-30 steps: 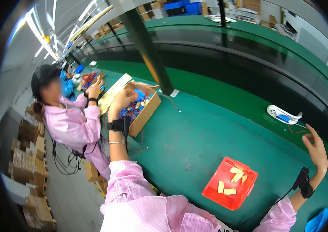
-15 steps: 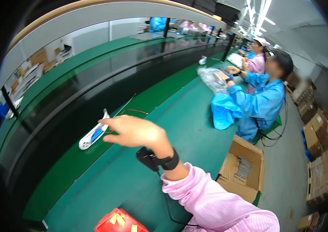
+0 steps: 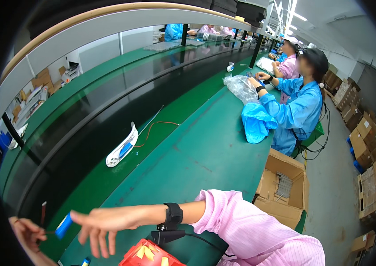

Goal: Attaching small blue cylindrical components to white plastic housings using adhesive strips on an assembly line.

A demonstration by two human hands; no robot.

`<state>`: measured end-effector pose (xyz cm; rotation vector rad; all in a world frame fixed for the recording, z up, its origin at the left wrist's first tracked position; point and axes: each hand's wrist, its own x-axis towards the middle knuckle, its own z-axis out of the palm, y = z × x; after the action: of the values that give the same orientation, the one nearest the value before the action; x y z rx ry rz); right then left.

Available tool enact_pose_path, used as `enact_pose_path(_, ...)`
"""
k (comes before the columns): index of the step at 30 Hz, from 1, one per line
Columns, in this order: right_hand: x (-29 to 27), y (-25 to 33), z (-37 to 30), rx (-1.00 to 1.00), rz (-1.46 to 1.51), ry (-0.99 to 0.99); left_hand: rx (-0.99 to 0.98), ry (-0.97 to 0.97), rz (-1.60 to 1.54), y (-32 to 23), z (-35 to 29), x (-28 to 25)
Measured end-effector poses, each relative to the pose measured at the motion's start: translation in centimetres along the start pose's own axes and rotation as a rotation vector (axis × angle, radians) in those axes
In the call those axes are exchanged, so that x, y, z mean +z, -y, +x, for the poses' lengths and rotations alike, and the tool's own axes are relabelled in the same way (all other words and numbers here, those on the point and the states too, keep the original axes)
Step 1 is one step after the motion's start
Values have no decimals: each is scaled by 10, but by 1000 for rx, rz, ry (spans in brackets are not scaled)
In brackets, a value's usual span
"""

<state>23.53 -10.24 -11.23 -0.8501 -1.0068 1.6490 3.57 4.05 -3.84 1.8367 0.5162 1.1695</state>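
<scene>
My right hand reaches left above the green bench, slightly blurred. Its fingers are spread, with the thumb tip against or just beside a small blue cylinder. At the far left rim, my left hand shows partly, its fingers pinched on a thin wire that runs to the cylinder. A thin reddish lead with a pale tip stands up by that hand. Beyond them, untouched, lies a white curved plastic housing with a blue part inside. A red wire trails from it.
A red bin with yellow pieces stands near the front edge, beside another blue piece. To the right is a cardboard box of metal rods. A blue cloth and clear plastic bag lie before a blue-clad co-worker.
My right hand has left the white housing and swung down and left to the blue cylinder. The left hand has come into view at the rim. The view has shifted slightly.
</scene>
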Motion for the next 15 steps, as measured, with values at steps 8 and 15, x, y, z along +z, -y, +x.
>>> enact_pose_path(8, -45, 10, -2, -409, 503, -241, -43, 258, -159, -12, -25, 101)
enact_pose_path(15, -40, 19, -4, -655, 271, -563, -154, 325, -226, -4, -15, 94)
